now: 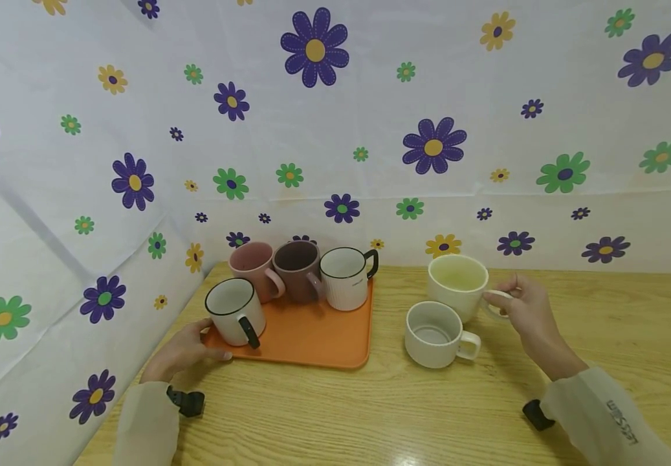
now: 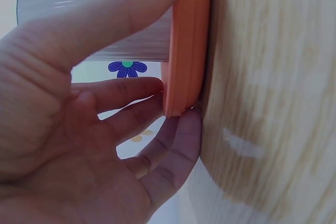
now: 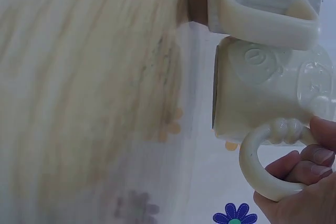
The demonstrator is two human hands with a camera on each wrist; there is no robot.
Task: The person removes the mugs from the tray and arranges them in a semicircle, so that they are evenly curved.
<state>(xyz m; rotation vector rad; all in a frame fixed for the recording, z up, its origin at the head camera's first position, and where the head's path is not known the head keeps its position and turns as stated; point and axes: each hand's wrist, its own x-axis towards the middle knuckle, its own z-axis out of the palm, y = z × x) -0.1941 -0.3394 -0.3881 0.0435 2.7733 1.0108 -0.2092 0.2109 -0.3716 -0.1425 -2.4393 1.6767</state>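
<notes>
Cream mug [image 1: 455,294]: your right hand [image 1: 532,312] pinches its four-o'clock handle [image 3: 251,158]; steer clear of the seven-o'clock cup [image 1: 430,349], left hand [image 1: 179,351] gripping the tray [image 1: 306,333].

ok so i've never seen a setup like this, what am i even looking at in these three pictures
There's no machine doing the work here, just a person's two bare hands. The wide picture comes from a camera on the head, looking forward and down. The other two come from a camera on each wrist, so the scene looks turned sideways.

On the wood-grained table, the left hand holds the edge of an orange tray. The tray bears a pink mug, a dark purplish mug and two black-handled white mugs. The right hand pinches the handle of a pale yellow mug, with a white cup in front of it.
</notes>
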